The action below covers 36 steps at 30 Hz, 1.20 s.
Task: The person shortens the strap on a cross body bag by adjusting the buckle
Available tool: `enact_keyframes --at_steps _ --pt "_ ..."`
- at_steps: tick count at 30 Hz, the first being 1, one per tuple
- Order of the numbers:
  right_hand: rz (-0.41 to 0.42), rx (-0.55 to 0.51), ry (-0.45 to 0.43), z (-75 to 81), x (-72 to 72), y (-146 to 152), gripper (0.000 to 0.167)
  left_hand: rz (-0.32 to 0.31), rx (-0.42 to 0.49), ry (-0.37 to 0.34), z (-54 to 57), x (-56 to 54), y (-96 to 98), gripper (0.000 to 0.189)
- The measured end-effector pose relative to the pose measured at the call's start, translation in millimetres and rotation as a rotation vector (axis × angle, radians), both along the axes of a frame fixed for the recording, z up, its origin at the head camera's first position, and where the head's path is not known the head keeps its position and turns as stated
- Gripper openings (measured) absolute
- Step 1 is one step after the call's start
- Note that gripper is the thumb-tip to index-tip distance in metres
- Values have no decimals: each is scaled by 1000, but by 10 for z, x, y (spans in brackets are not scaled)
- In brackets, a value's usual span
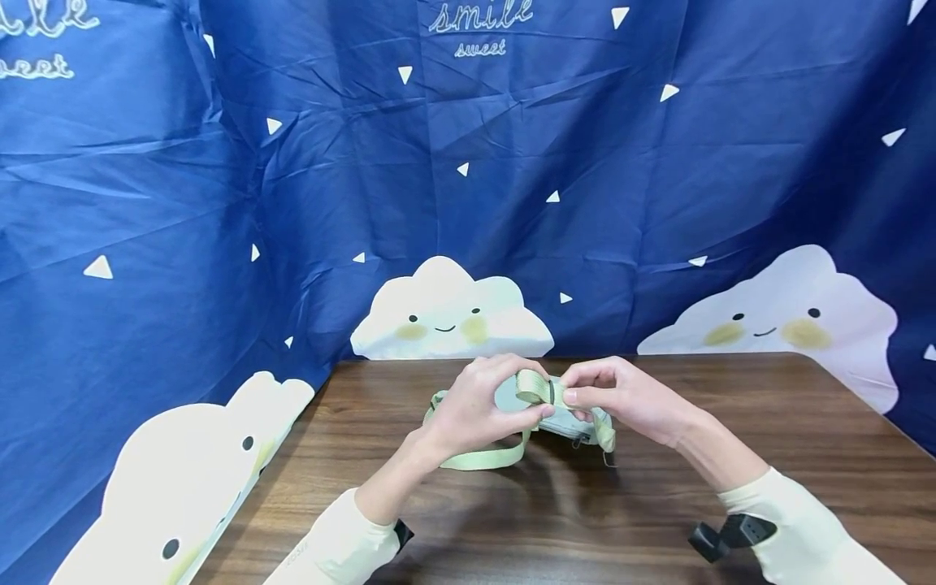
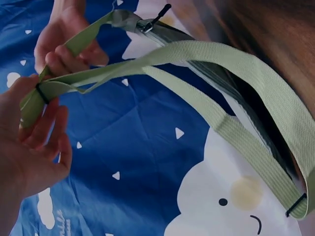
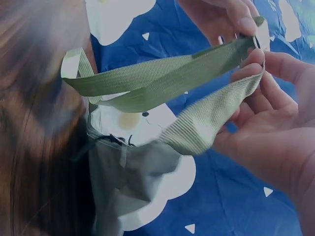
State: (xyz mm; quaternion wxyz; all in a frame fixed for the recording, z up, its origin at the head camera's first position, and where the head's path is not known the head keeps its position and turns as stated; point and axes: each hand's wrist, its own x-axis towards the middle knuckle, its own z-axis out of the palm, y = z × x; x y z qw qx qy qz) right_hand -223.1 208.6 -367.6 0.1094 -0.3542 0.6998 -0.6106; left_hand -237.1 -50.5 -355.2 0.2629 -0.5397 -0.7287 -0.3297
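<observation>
A small grey-green zippered bag sits on the table, with a long light-green webbing strap attached. Both hands hold part of this strap up above the bag. At a dark strap slider, the left hand pinches the webbing between thumb and fingers, and a loop of it bulges beside the slider. Just to the right, the right hand pinches the strap between thumb and fingertips. A second dark slider shows lower on the strap in the left wrist view. The fingers partly hide the webbing at the grip.
The brown wooden table extends around the bag. Behind and to the left hangs a blue curtain with white clouds and triangles. A dark zipper pull sticks out from the bag. A black device is strapped at the right wrist.
</observation>
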Motion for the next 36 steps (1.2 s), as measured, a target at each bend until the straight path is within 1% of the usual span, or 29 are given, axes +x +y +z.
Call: enact_keyframes --at_steps 4,6,8,14,16,19,21,23,25,28,31,34,36 --pt "-18 43 33 16 48 -64 21 7 -27 43 -14 6 29 30" --pt "-28 52 28 18 70 -89 23 14 -39 48 -28 13 39 32" --pt "-29 37 15 25 82 -111 22 16 -46 46 -35 15 41 35" --pt "26 -89 -22 48 94 -107 18 26 -48 26 -44 19 23 39" --pt "46 -135 -57 64 103 -81 17 16 -52 21 -36 17 19 38" --pt "97 -231 -105 94 107 -31 22 -4 -57 17 -30 -2 12 36" --pt "139 -303 -129 110 101 7 27 -22 -61 20 -34 -31 3 35" --pt "187 -369 -133 119 84 43 32 -33 -66 23 -43 -71 -11 34" --pt "229 -422 -132 123 61 76 35 -22 -77 46 -53 -119 -29 33" --pt "255 -474 -124 121 24 117 37 13 -98 79 -60 -187 -61 33" --pt "234 -489 -122 110 -7 130 36 52 -119 101 -61 -234 -97 33" --pt "168 -477 -147 89 -24 117 35 90 -150 119 -60 -250 -127 34" --pt "114 -445 -154 74 -24 99 33 103 -168 138 -57 -249 -130 36"
